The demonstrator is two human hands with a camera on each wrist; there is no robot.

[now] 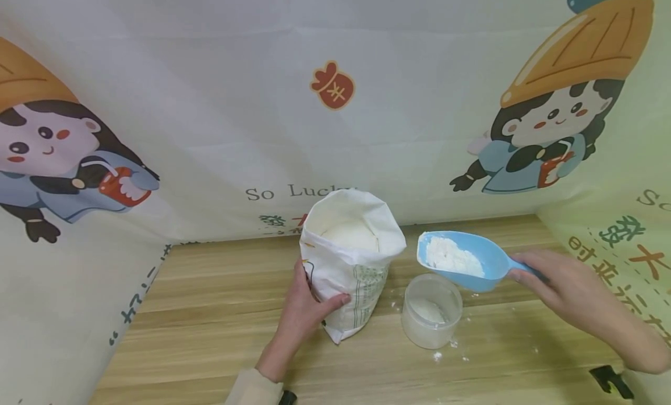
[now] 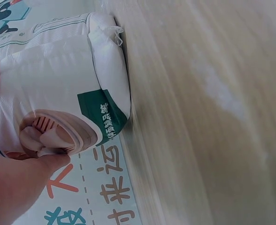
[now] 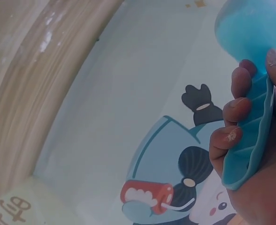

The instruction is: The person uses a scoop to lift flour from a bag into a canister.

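An open white flour bag [image 1: 369,285] stands upright on the table, white flour visible inside its mouth. My left hand [image 1: 301,314] grips its left side, thumb across the front; the left wrist view shows the bag's printed side [image 2: 49,79]. On the right, my right hand [image 1: 568,288] holds a light-blue scoop [image 1: 490,258] by the handle, fingers curled round the ridged grip [image 3: 253,133] in the right wrist view. White flour [image 1: 453,257] lies in the scoop. Below the scoop's front part stands a clear plastic tub [image 1: 431,335] with some white powder at its bottom.
Powder specks [image 1: 437,356] are scattered on the wood-grain table [image 1: 209,317] around the tub. A printed cloth backdrop [image 1: 236,102] rises behind the table and at both sides.
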